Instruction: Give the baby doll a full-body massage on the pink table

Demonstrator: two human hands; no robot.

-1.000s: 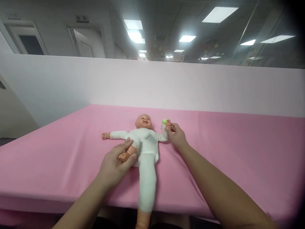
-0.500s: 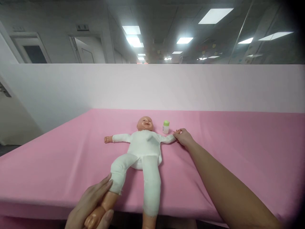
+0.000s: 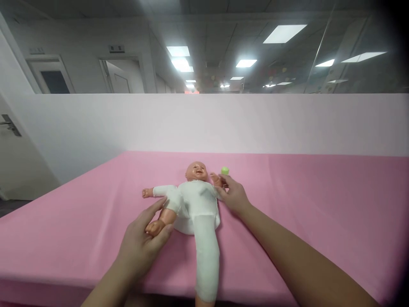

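Observation:
A baby doll [image 3: 200, 198] with a white cloth body lies on its back on the pink-covered table [image 3: 271, 238], head toward the wall. My left hand [image 3: 143, 238] grips the doll's lower leg on the left, which is bent up toward its belly. The doll's other leg lies straight, its foot cut off by the frame's lower edge. My right hand [image 3: 234, 194] holds the doll's forearm on the right, folded up beside its head. The doll's other arm stretches out to the left. Behind my right hand shows the green cap of a small bottle [image 3: 225, 170], whose body is mostly hidden.
A low white wall [image 3: 243, 123] with glass above it runs along the table's far edge. At the left stands a white door [image 3: 22, 157] with a metal handle. Doors and ceiling lights show through the glass.
My left hand has pushed the doll's leg up and forward, bending it toward the belly. My right hand has brought the doll's arm inward, from stretched out to folded near the head.

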